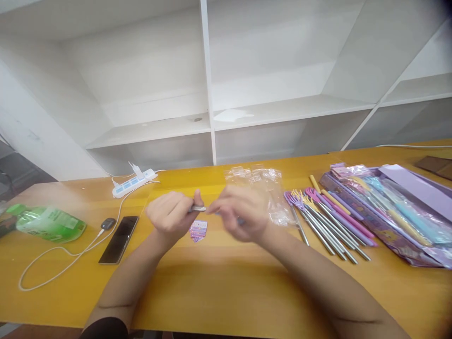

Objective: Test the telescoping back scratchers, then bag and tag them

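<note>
Above the tabletop (229,296), a thin rod (199,208) juts from the left hand (170,211).

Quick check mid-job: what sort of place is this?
Probably a workbench for small goods: metal rods with coloured claw-like heads, clear plastic bags and a purple box of wrapped items share one table.
</note>
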Tool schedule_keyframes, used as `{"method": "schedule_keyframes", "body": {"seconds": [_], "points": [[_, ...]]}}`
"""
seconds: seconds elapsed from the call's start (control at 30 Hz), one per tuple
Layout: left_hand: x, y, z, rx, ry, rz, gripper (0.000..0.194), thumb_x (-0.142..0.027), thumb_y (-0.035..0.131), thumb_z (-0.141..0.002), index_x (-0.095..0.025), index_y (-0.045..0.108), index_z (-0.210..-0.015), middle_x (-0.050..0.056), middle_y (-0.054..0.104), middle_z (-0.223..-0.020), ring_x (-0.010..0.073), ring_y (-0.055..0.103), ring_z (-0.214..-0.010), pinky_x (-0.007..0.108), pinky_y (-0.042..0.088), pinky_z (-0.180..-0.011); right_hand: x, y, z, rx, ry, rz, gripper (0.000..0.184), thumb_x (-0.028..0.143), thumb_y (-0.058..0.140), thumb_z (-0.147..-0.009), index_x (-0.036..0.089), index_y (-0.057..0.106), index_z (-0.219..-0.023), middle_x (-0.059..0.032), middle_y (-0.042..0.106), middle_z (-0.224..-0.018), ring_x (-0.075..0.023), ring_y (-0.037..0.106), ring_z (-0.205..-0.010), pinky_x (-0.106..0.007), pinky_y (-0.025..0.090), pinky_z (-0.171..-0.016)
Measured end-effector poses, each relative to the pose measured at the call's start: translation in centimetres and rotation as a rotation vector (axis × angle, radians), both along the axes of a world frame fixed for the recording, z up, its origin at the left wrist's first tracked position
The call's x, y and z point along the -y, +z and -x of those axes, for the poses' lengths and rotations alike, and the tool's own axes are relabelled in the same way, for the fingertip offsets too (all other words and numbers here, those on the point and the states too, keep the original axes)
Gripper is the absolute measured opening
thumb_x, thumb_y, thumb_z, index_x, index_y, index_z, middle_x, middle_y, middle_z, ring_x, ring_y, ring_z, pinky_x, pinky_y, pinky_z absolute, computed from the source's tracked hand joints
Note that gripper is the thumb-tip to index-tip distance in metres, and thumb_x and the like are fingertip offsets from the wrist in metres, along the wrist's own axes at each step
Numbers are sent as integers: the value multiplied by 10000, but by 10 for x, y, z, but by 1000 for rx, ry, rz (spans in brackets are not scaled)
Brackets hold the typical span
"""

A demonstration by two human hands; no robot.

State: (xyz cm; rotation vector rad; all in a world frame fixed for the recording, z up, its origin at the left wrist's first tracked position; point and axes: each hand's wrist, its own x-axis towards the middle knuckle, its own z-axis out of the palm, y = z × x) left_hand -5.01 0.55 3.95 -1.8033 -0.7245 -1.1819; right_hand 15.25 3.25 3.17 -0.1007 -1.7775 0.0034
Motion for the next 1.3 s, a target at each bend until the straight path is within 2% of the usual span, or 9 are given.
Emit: {"method": "schedule_keyframes", "body": {"seconds": [0.1,0.17,0.3,0.4,0.57,0.87,1.0,1.13,1.3], "points": [[2,-6,-3,-51,-187,49,348,-111,700,-963,-220,525,-684,-47,382,-553,125,314,-503,329,229,-532,12,-19,29,-34,-126,-206,258,184,509,-1060,164,741,-948,-5,571,-685,-136,491,-601,-289,415,-531],[-2,-5,-1,-72,-198,55,318,-82,702,-946,-223,541,-711,-48,379,-565,131,311,-512,334,226,-528,11,-22,32,55,-160,-225,237,194,529,-1066,162,751,-988,-1,593,-714,-129,514,-619,-289,404,-535],[-12,-2,4,-100,-114,91,368,-67,668,-947,-233,465,-689,-49,349,-568,145,276,-539,346,210,-521,-2,-10,13,341,-190,-20,300,231,484,-1117,211,739,-959,17,655,-777,-89,536,-624,-261,358,-539],[-17,-1,5,-111,-56,116,409,-95,647,-976,-236,406,-677,-49,350,-569,148,286,-548,341,216,-519,-13,2,-4,554,-202,199,407,409,438,-1172,220,699,-923,39,625,-718,-85,518,-596,-256,331,-549],[-21,4,16,-176,113,278,281,-229,662,-1064,-220,559,-803,-37,535,-659,130,451,-591,314,292,-549,-38,10,-29,602,-330,168,534,664,395,-1133,219,691,-1147,-21,690,-897,-136,578,-698,-279,286,-578],[-22,4,22,-225,211,396,234,-398,643,-1107,-225,716,-966,-7,643,-748,139,534,-646,334,282,-590,-41,13,-42,734,-610,20,359,488,499,-1151,187,684,-1217,-75,695,-1204,-117,481,-656,-298,204,-535],[-21,5,17,-250,215,370,256,-379,628,-1114,-216,699,-930,-15,597,-706,148,501,-634,340,281,-587,-41,12,-41,749,-613,-16,252,249,457,-1161,202,703,-1192,-26,706,-1030,-123,502,-682,-311,181,-551],[-22,12,20,-289,217,321,287,-350,623,-1111,-215,665,-862,-3,587,-693,174,476,-655,348,311,-617,-43,17,-47,667,-584,-46,213,236,514,-1145,208,721,-1104,-2,693,-906,-122,514,-717,-298,216,-566],[-33,33,61,-259,245,243,202,-312,670,-1077,-229,682,-893,24,663,-729,214,523,-744,361,356,-668,-60,29,-89,486,-651,-23,204,236,553,-1117,248,751,-1167,-19,744,-937,-136,579,-767,-281,288,-604]]}}
